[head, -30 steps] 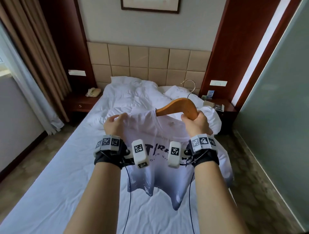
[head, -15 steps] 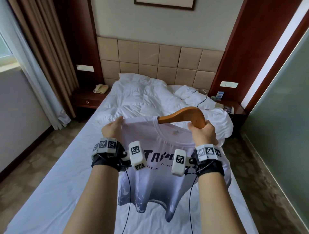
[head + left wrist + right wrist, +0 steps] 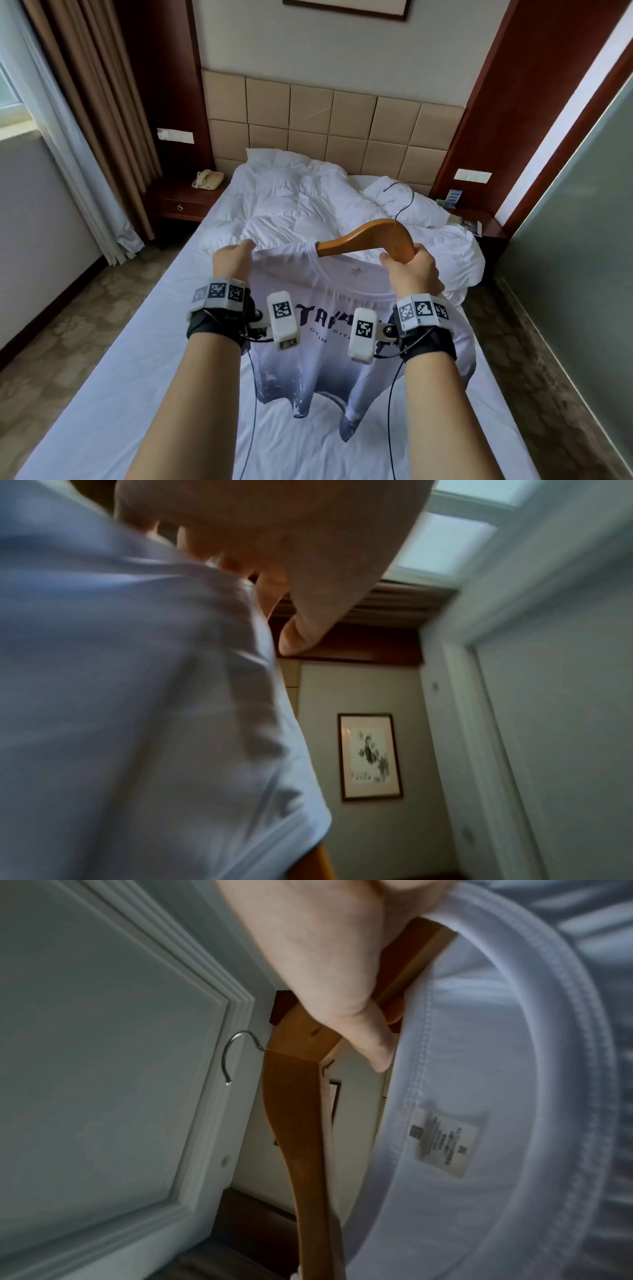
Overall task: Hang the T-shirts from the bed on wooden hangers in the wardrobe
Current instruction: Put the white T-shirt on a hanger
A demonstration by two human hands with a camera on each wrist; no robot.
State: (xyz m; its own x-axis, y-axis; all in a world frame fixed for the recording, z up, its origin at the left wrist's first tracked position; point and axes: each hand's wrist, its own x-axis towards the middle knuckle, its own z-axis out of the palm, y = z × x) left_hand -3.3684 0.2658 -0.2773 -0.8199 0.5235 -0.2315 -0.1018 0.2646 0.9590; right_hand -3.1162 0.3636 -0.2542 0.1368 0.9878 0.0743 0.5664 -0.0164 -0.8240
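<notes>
A white T-shirt [image 3: 329, 346] with dark lettering and a grey lower part hangs in the air over the bed [image 3: 113, 394]. My left hand [image 3: 233, 260] pinches its left shoulder. One arm of a wooden hanger [image 3: 370, 238] with a metal hook [image 3: 404, 198] goes into the neck opening on the left. My right hand [image 3: 411, 274] grips the hanger's other arm together with the collar. The right wrist view shows the hanger [image 3: 298, 1123], the collar [image 3: 455, 1096] with its label and my right hand [image 3: 329, 969]. In the left wrist view my left hand [image 3: 281, 550] holds blurred cloth [image 3: 137, 723].
A crumpled white duvet [image 3: 308, 209] and a pillow lie at the head of the bed. Nightstands flank it, the left one [image 3: 181, 205] with a telephone. Curtains [image 3: 89, 120] hang at the left. A frosted glass wall [image 3: 575, 240] runs along the right, with carpet between.
The shirt and hanger have sunk lower in the view while the camera tilted up. The hanger's left arm now reaches a little deeper into the neck opening.
</notes>
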